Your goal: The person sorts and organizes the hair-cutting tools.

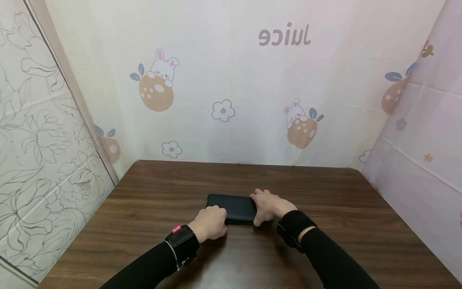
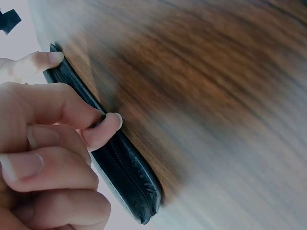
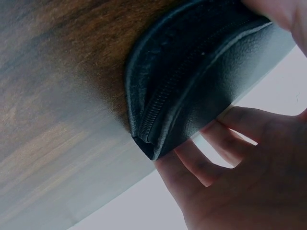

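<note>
A flat black zip wallet [image 1: 234, 206] lies on the wooden table, its zipped edge toward the person. My left hand [image 1: 211, 222] is at the front edge of the wallet; in the left wrist view its thumb [image 2: 103, 132] and curled index finger pinch at the zipper, where a small dark pull shows between them. The pull itself is mostly hidden by the fingertips. My right hand [image 1: 268, 206] grips the right end of the wallet, thumb at the near edge and fingers at the far side. Up close, the right wrist view shows the zipper teeth [image 3: 156, 112] running round the corner.
The brown wood-grain table [image 1: 173, 180] spreads around the wallet. Behind it hangs a pale curtain [image 1: 245, 80] printed with rabbits and fruit, with another curtain [image 1: 426, 132] at the right. A flower-patterned panel [image 1: 47, 140] stands along the left.
</note>
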The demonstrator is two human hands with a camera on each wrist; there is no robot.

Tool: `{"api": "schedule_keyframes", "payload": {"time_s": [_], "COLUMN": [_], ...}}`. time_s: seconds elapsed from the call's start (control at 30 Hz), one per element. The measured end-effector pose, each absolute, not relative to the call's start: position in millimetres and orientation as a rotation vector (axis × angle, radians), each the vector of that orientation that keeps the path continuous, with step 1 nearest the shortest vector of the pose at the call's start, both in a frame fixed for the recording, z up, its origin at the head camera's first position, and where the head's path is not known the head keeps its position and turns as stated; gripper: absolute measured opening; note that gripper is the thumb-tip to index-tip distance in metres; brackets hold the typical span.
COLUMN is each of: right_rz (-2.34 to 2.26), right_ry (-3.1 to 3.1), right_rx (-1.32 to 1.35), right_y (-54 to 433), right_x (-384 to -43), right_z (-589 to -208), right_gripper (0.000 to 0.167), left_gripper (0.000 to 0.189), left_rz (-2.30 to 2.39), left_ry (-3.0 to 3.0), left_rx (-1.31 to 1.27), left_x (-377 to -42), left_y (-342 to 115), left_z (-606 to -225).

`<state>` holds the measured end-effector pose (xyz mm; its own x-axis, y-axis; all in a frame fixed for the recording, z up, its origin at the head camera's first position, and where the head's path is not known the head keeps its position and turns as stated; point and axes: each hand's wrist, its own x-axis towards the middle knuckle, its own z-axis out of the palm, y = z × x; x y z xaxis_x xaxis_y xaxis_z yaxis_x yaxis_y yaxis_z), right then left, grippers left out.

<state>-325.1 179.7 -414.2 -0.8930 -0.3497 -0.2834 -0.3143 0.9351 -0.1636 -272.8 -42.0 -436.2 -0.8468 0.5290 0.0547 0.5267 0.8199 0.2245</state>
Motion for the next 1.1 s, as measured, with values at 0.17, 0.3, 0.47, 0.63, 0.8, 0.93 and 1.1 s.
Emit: {"api": "schedule_keyframes", "payload": {"time_s": [0.17,0.3,0.47,0.63,0.8,0.93,1.1], "right_rz": [-0.166,-0.167,-0.173,-0.178,-0.18,-0.185,-0.181], "right_ry": [2.782,2.784,2.786,2.787,2.792,2.793,2.8], "right_rx": [-0.498,-0.502,-0.486,-0.486,-0.476,-0.472,-0.483], "right_y": [178.7,179.2,179.3,179.5,180.1,180.1,179.3], "right_x": [-325.9,-326.3,-326.1,-325.7,-325.0,-324.4,-324.5], "right_z": [-414.0,-415.0,-415.7,-415.3,-414.9,-415.3,-416.3], "right_gripper": [0.085,0.084,0.085,0.086,0.085,0.084,0.085], "left_gripper": [0.023,0.022,0.024,0.025,0.029,0.033,0.033], "left_rz": [0.368,0.378,0.381,0.361,0.378,0.404,0.405], "left_ry": [2.985,2.983,2.984,3.002,3.006,3.002,3.002], "left_rx": [0.86,0.854,0.861,0.865,0.848,0.834,0.826], "left_x": [-273.0,-273.1,-273.5,-272.6,-272.7,-273.3,-274.0], "left_y": [-45.0,-45.2,-45.6,-46.4,-48.5,-51.7,-53.5], "left_z": [-436.2,-436.0,-436.1,-436.2,-438.2,-439.5,-439.4]}}
